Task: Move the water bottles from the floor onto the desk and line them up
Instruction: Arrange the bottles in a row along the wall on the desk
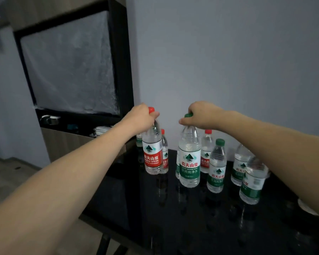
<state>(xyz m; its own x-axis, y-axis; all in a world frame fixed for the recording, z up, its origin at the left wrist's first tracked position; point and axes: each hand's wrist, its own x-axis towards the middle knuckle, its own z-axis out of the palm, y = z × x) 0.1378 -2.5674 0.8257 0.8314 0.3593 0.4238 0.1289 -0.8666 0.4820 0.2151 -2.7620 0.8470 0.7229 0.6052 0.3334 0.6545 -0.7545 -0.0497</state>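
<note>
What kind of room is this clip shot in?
Probably a hotel room or small flat: a glossy black desk against a plain wall, and a built-in cabinet with a niche holding cups.

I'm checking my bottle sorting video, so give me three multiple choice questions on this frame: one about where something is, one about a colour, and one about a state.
1. Where does the bottle in the left hand stand?
A. on the floor
B. on the dark desk, towards its left end
C. on the shelf by the wall

2. What colour is the cap of the bottle held by the right hand?
A. green
B. blue
C. white

3. How are the bottles on the desk standing?
A. lying on their sides
B. stacked
C. upright

Answers:
1 B, the red-label bottle rests with its base on the glossy desk top near the left end.
2 A, a green cap shows under the fingers on the green-label bottle.
3 C, every bottle in view stands on its base with the cap up.
</note>
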